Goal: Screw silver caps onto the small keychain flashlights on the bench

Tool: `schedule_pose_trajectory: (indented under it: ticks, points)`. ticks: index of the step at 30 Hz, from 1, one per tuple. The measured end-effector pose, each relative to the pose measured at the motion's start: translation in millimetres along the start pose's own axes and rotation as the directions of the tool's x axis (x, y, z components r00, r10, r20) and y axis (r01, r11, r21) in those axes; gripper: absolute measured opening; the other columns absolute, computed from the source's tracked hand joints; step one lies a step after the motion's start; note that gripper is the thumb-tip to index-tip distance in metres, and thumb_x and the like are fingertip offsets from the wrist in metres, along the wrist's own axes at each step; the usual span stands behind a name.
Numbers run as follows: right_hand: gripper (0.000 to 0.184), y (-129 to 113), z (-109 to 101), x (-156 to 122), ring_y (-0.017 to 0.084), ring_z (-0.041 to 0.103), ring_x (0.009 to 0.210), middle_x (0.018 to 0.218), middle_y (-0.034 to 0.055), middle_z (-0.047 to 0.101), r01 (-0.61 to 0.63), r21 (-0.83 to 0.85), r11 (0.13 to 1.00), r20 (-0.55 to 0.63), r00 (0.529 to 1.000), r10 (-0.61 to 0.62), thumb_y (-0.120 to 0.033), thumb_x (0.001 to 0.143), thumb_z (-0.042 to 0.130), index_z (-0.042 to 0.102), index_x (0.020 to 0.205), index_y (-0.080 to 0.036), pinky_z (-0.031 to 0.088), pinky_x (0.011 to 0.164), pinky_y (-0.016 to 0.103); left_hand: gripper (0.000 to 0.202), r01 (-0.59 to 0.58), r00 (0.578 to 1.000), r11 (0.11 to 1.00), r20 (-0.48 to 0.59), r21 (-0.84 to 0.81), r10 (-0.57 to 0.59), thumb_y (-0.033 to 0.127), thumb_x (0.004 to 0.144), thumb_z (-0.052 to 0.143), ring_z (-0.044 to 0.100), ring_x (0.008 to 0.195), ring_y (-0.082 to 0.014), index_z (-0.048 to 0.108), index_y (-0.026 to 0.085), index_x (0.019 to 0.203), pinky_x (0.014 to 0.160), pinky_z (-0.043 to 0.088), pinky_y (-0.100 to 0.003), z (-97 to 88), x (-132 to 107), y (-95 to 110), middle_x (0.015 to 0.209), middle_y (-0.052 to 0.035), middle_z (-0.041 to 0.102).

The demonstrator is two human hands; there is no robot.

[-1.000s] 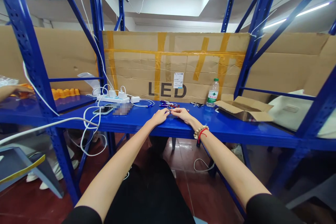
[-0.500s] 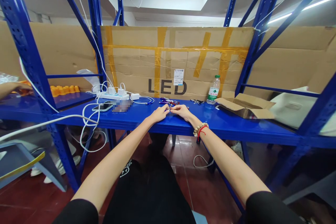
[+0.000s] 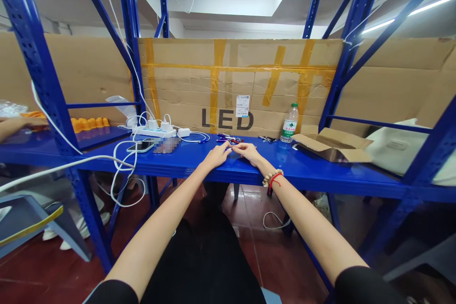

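My left hand [image 3: 218, 154] and my right hand [image 3: 247, 151] meet fingertip to fingertip just above the blue tabletop [image 3: 185, 156]. Both are closed in a pinch; whatever lies between the fingers is too small to make out. Right behind the fingertips is a loose pile of small slender red, blue and shiny pieces [image 3: 230, 138], partly covered by my hands. A smaller heap of dark and metallic pieces [image 3: 267, 139] lies to the right of it. A beaded bracelet and a red string circle my right wrist.
A water bottle [image 3: 289, 123] with a green cap and an open cardboard box [image 3: 333, 145] stand at the right. Leftward are a power strip [image 3: 142, 131], white cables and a phone [image 3: 140, 146]. A cardboard wall [image 3: 178, 90] closes the back. Another person's hand [image 3: 33, 123] shows at far left.
My hands stay in nearly the same place, with fingertips shifted very slightly. The other person's hand at the far left has moved a little. The view has tilted slightly.
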State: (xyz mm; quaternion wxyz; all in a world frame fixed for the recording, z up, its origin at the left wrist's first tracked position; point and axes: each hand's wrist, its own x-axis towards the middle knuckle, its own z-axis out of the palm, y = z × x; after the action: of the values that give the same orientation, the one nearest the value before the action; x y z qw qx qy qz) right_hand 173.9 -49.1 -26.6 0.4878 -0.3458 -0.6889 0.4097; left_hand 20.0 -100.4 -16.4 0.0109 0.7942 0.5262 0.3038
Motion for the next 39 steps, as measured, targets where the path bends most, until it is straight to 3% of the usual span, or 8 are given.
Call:
schedule_pose_trajectory:
  ticks: [5,12,17,39]
  points:
    - [0.041,1.3,-0.8,0.8,0.008,0.044,0.052,0.056,-0.0004,0.055,-0.002,-0.014,1.000,-0.004,1.000,0.002,-0.047,0.049,0.071,0.069,0.071,-0.012,0.032,0.045,0.020,0.022,0.027,1.000,1.000,-0.005,0.015,-0.027,0.034,0.088,0.035,0.059,0.091,-0.0235,0.050,0.026,0.101,0.075,0.045,-0.033,0.6,-0.3,1.0,0.091,-0.0038,0.064]
    - [0.041,2.9,-1.1,1.3,0.008,0.047,0.055,0.066,0.0018,0.061,-0.024,-0.011,1.000,0.009,1.000,0.024,-0.045,0.048,0.072,0.070,0.073,-0.014,0.031,0.045,0.020,0.022,0.062,0.998,0.997,0.007,0.034,-0.062,0.033,0.087,0.037,0.056,0.098,-0.0243,0.050,0.026,0.103,0.080,0.044,-0.035,2.2,-0.5,0.6,0.100,-0.0047,0.063]
    - [0.041,3.1,-1.5,1.5,0.009,0.047,0.056,0.062,0.0014,0.059,-0.040,-0.020,0.999,0.011,0.999,0.040,-0.046,0.049,0.072,0.069,0.075,-0.013,0.031,0.045,0.019,0.023,0.068,0.998,0.997,0.003,0.029,-0.069,0.034,0.087,0.037,0.055,0.100,-0.0251,0.050,0.026,0.104,0.081,0.044,-0.037,2.4,-0.8,0.9,0.104,-0.0055,0.062]
    - [0.039,0.6,-1.7,0.1,0.009,0.047,0.059,0.063,0.0017,0.059,-0.052,-0.022,0.998,0.010,0.999,0.052,-0.044,0.051,0.071,0.069,0.075,-0.013,0.031,0.045,0.019,0.023,0.067,0.998,0.998,-0.014,0.001,-0.067,0.034,0.087,0.038,0.056,0.100,-0.0232,0.052,0.027,0.103,0.082,0.044,-0.034,2.7,-1.4,0.6,0.104,-0.0035,0.063]
